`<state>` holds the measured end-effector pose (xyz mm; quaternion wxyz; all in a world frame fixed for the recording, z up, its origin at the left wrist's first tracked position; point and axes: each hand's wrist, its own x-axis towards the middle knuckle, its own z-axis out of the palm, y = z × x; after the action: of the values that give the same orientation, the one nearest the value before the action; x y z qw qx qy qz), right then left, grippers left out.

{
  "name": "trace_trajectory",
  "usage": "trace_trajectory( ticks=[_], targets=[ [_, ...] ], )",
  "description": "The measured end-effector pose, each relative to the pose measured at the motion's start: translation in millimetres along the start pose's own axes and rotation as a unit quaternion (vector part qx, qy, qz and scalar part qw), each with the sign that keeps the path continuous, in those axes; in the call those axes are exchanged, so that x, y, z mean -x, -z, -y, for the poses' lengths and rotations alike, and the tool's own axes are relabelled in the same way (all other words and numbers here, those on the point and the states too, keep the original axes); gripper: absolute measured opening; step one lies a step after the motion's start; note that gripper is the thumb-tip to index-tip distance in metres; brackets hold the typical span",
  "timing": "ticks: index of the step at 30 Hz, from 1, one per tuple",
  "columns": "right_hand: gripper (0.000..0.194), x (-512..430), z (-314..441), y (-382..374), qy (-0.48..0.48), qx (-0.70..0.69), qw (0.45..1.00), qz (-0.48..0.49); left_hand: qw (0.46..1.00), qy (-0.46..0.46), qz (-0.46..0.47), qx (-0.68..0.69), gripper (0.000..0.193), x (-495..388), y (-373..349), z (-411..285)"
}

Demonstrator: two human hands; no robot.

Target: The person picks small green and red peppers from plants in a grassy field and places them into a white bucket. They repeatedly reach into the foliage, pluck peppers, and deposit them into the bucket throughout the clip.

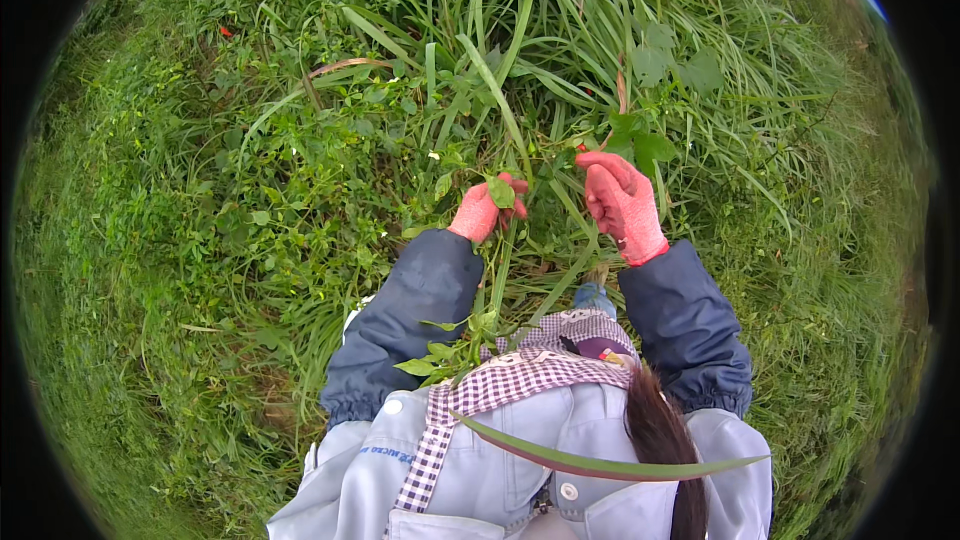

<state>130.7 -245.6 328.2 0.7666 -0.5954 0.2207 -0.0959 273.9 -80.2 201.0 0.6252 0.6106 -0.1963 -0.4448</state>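
Observation:
My left hand (487, 208), in a pink-red work glove, is among green stems in the middle, with a green leaf (501, 193) lying over its fingers; whether it grips a stem is hard to tell. To its right my right hand (616, 202), in a matching glove, has its fingers bent, and its fingertips are at a small red fruit (581, 148), probably a chili pepper. Whether they grip it cannot be made out. Broad green leaves (651, 150) stand just beyond that hand. A checkered apron (517, 382) hangs before me, with leafy stems (442, 360) against its left edge.
Long grass blades (480, 0) rise thickly ahead. Low leafy plants (300, 180) with tiny white flowers cover the left. A red spot (226, 31) shows at the upper left. One long blade (600, 465) crosses in front of my jacket.

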Motion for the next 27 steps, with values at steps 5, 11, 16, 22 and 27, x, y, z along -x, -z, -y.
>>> trace_trajectory(
  ticks=[5, 11, 16, 22, 27],
  targets=[
    [0.034, -29, 24, 10, 0.032, -0.013, 0.999, -0.039, 0.723, -0.267, 0.097, -0.63, 0.009, 22, -32, 20],
    [0.027, -69, 5, 15, -0.065, -0.042, 0.982, 0.172, 0.7, -0.293, 0.124, -0.64, 0.018, 28, -52, 44],
    [0.041, -115, -52, -3, -0.042, 0.585, 0.809, -0.033, 0.708, -0.32, 0.088, -0.624, 0.025, 26, -57, 56],
    [0.049, -134, -73, -16, -0.084, 0.79, 0.604, 0.069, 0.708, -0.295, 0.102, -0.633, 0.021, 28, -63, 59],
    [0.046, -149, -72, -12, -0.097, 0.758, 0.645, 0.003, 0.715, -0.257, 0.096, -0.643, 0.021, 29, -64, 58]
  ],
)
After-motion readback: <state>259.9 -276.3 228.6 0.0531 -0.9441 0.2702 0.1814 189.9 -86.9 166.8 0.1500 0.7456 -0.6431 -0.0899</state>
